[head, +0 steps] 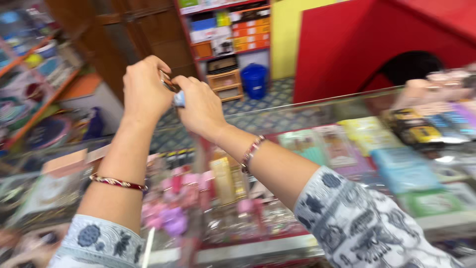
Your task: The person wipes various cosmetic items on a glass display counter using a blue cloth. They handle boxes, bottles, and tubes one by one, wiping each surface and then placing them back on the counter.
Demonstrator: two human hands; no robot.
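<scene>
1. Both hands raised together above the glass-topped bench (277,116), well clear of its surface
2. Left hand (145,92) curled shut, fingers pinched on one end of a small object (173,89); the object is blurred, orange-dark at the top and pale blue below, kind cannot be told
3. Right hand (201,109) also closed, gripping the same small object from the other side; the two hands touch or nearly touch around it
4. Small object sits between the hands at their fingertips, held in the air, mostly hidden by the fingers
5. Left wrist carries a red and gold bangle (118,182); right wrist carries a beaded bracelet (252,151)
6. Both arms wear white sleeves with dark blue floral print (362,228)
7. Under the bench glass: pink and purple packaged trinkets (171,211) below the left arm, pastel coloured boxes (404,166) in rows to the right
8. Behind the bench, a blue bucket (254,79) stands on the tiled floor beside a small wooden drawer unit (225,82)
9. Red shelf rack (228,27) with stacked boxes at the back, a big red structure with a dark arched opening (377,47) to its right
10. Whole picture motion-blurred, fine detail unreadable
</scene>
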